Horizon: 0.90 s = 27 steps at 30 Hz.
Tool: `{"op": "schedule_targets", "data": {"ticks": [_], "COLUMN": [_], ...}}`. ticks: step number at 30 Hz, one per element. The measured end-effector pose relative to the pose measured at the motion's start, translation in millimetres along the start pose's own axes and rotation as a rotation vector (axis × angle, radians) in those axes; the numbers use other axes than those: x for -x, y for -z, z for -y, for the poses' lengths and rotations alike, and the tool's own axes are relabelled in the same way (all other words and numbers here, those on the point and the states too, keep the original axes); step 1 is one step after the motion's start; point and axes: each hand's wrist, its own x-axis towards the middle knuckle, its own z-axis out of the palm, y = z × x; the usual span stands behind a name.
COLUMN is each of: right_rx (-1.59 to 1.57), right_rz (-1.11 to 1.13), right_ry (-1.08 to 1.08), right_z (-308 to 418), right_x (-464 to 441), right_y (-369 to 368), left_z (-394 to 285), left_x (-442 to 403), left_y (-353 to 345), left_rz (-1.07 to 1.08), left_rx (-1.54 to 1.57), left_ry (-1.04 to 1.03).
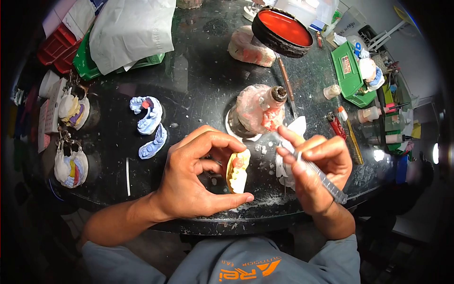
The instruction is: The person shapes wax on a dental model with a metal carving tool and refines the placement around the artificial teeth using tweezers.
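My left hand [191,173] grips a yellow dental cast [238,173] between thumb and fingers, its teeth turned toward my right hand. In my right hand [319,173] is a slim dental hand tool with a ribbed grey handle [321,176], held like a pen. Its working tip points toward the wax-smeared burner [250,106] and is too blurred to make out. The burner has a dark nozzle, and pink wax clings to its side. Behind it a round tin of red wax [283,28] sits tilted by a pinkish plaster block [248,47].
Blue dental casts [149,123] lie left of my hands. Articulated models [71,163] stand at the far left. A brown-handled knife [286,80] lies behind the burner. Crumpled white tissue [286,165] is beside my right hand. A green tray [350,71] and brushes [352,135] are at right.
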Motion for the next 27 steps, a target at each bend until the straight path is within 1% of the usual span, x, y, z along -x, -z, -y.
{"op": "schedule_targets", "data": {"ticks": [1, 4, 7, 13, 22, 27], "right_rx": [-0.027, -0.087, -0.102, -0.099, -0.017, 0.003], "right_rz": [-0.02, -0.039, -0.04, -0.024, 0.035, 0.021], "right_ry": [-0.068, -0.139, -0.113, -0.093, -0.063, -0.064], "right_z": [2, -1, -7, -11, -12, -12], "right_x": [6, 14, 17, 17, 15, 15], "right_y": [-5, -17, -21, -22, -17, -18], "left_z": [0, 1, 0, 1, 1, 1], "left_x": [0, 0, 0, 1, -1, -1], "left_y": [0, 3, 2, 1, 2, 2], "left_rz": [-0.004, 0.044, -0.008, -0.002, 0.009, 0.001], "left_rx": [0.005, -0.027, 0.023, 0.058, 0.016, 0.023], "left_ry": [-0.001, -0.017, 0.001, 0.015, -0.009, -0.002]}}
